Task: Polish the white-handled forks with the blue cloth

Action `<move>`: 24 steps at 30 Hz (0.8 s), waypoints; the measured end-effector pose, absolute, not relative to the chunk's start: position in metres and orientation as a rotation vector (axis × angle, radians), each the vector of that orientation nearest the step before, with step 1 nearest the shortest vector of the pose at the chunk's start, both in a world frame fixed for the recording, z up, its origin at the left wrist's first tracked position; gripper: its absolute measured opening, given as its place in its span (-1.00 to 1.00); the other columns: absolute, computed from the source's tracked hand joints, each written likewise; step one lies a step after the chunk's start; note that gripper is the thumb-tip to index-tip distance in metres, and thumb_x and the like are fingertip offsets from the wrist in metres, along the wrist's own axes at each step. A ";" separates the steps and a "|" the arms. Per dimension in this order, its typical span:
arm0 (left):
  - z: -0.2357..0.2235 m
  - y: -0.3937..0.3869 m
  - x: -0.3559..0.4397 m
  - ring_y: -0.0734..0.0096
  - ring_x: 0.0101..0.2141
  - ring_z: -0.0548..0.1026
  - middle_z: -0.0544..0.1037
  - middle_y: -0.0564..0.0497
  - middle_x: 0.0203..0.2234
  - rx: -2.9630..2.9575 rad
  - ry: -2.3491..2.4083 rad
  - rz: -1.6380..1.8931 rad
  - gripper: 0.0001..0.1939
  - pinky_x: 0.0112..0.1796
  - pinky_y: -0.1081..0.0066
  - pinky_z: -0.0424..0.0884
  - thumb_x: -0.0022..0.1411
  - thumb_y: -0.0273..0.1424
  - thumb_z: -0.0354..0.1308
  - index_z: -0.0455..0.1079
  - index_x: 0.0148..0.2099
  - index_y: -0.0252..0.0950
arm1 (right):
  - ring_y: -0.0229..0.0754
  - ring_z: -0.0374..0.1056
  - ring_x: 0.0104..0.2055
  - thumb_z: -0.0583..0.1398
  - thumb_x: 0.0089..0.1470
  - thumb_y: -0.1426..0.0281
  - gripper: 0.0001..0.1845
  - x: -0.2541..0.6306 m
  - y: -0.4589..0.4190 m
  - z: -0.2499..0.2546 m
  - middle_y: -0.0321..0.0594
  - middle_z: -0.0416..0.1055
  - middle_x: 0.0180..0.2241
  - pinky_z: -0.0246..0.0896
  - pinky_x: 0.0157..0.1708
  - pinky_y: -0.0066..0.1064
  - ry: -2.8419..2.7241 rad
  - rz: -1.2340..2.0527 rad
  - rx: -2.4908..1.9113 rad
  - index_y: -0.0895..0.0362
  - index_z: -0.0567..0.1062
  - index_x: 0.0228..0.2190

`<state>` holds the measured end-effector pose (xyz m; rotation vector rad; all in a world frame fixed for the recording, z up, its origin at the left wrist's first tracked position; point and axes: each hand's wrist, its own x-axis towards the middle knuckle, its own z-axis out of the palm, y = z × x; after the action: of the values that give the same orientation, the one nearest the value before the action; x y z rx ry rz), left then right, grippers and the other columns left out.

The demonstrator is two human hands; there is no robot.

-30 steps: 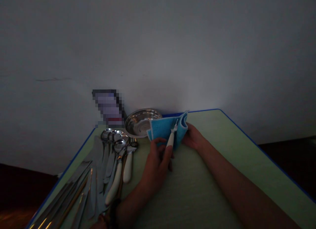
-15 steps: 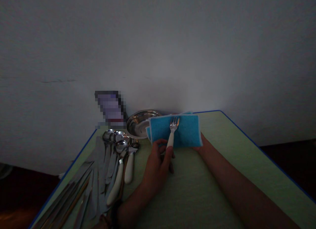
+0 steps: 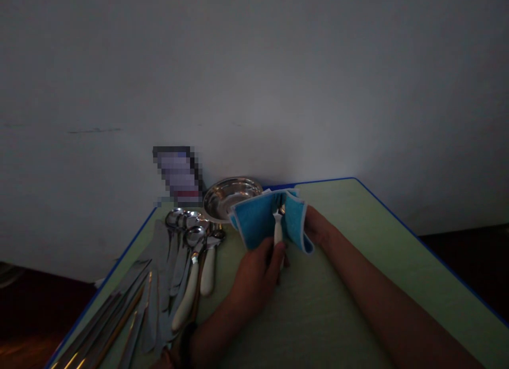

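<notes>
My left hand (image 3: 260, 268) is closed around the pale handle of a fork (image 3: 278, 228), which points up and away from me. A blue cloth (image 3: 256, 220) with a light border is folded around behind the fork's metal head, and its right side bends forward. My right hand (image 3: 316, 226) grips the cloth from behind at its right side; most of those fingers are hidden by it. Just behind the cloth's left edge stands a shiny metal bowl (image 3: 217, 199), partly covered by the cloth.
Left of my hands lie several spoons (image 3: 194, 235) and other cutlery with pale handles. Several table knives (image 3: 149, 316) are spread at the near left. A blurred-out phone-like screen (image 3: 178, 173) leans on the wall. The green table (image 3: 358, 210) has a blue edge.
The cloth was bent, then flattened out behind the fork, and is now folded forward around its head again. My left hand and the fork have come slightly lower and nearer.
</notes>
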<state>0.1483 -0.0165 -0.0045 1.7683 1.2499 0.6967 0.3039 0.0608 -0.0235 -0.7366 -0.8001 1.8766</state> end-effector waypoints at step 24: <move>-0.003 -0.015 0.148 0.39 -0.52 0.42 0.43 0.07 -0.58 1.865 1.251 0.672 -0.68 -0.44 0.42 0.23 0.29 -0.20 -0.16 0.25 -0.40 -0.26 | -0.30 0.39 -0.46 0.26 -0.13 0.45 -0.83 0.300 0.057 -0.023 -0.27 0.49 -0.48 0.28 -0.32 -0.44 -0.831 1.950 -0.672 0.19 0.47 -0.37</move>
<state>0.1475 -0.0147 -0.0034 1.8650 1.2507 0.6723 0.3004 0.0575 -0.0229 -0.6722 -0.8312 1.9500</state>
